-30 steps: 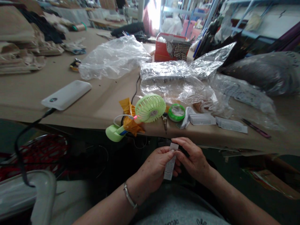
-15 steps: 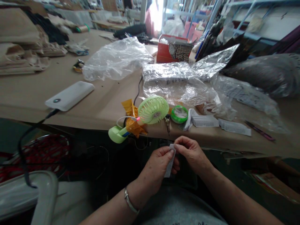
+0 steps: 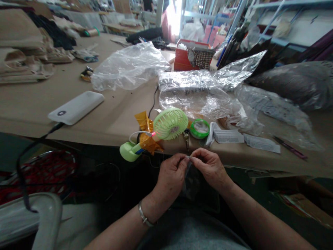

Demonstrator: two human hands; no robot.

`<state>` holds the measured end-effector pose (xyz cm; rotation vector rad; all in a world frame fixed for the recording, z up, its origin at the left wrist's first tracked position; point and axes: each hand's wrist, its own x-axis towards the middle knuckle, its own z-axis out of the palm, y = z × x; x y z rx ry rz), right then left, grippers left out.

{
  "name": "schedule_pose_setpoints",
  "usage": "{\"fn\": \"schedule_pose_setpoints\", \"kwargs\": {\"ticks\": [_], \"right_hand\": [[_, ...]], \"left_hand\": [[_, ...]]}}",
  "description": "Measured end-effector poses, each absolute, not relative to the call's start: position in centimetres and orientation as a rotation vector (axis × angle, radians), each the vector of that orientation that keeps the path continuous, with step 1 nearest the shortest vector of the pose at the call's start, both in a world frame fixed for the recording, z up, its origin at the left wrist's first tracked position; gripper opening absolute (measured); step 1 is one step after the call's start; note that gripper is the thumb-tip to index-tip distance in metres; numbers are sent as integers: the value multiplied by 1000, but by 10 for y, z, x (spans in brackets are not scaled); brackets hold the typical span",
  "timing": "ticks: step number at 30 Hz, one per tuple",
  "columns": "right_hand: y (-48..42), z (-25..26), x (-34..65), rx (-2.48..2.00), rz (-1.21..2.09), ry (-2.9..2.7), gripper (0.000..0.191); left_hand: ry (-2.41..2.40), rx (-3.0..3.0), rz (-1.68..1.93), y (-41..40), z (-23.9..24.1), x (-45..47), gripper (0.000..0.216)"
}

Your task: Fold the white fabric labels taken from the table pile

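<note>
1 left hand (image 3: 170, 175) + 1 right hand (image 3: 211, 170) | both grips clamped on 1 label (image 3: 187, 171) | 1 green fan (image 3: 171, 124)

Workshop; worktable (image 3: 119, 111), piled cloth (image 3: 20, 34), blue shelving (image 3: 293, 4)

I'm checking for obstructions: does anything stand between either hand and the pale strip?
Nothing visible does. The left hand and right hand pinch the pale strip near its upper end, fingertips close together.

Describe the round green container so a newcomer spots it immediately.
Start with the brown table. Between the pale-green fan and printed slips, near its front edge, sits the container, set apart by its vivid green rim around a whitish middle.
</note>
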<state>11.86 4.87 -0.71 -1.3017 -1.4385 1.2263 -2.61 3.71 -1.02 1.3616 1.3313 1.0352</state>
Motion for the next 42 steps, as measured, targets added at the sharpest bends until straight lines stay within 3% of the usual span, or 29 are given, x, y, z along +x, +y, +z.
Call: {"fn": "schedule_pose_setpoints", "kwargs": {"ticks": [16, 42], "right_hand": [[52, -7, 116, -1339, 923, -1585, 13], [49, -10, 118, -1339, 992, -1529, 13]], "left_hand": [[1332, 1463, 1172, 45, -16, -24, 16], [1327, 1342, 1080, 44, -7, -23, 18]]}}
